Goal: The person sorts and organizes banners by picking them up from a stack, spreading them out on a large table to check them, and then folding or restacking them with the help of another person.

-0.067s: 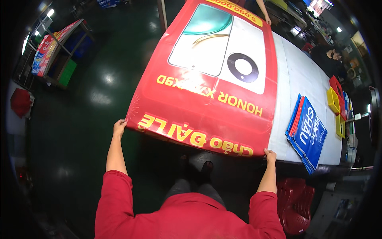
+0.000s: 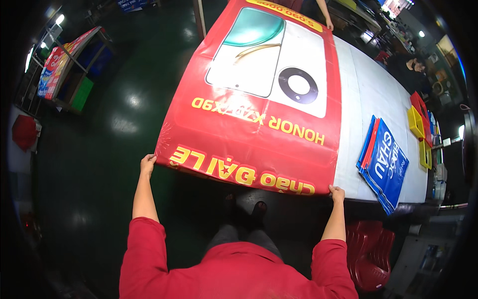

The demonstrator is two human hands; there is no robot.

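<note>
A large red printed banner (image 2: 224, 133) with yellow lettering and a phone picture stretches out in front of me, upside down from my side. My left hand (image 2: 148, 164) is closed on its near left corner, over the dark floor. At the near right corner, my right hand (image 2: 337, 193) pinches the edge beside the white table. The banner's right part lies along the table, and its near edge bends down between my hands. Another person's hand (image 2: 329, 25) is at the far right corner; that person is mostly cut off by the frame.
The white-topped table (image 2: 361, 84) carries a stack of blue and red printed sheets (image 2: 391, 159) and yellow bins (image 2: 416, 123). Dark red stacked plastic stools (image 2: 368, 254) stand near its front. A rack with printed panels (image 2: 62, 60) is at the left. Another person sits beyond the table.
The banner has shifted slightly to the left in view. My left hand sits a little lower; both hands keep their hold on the corners.
</note>
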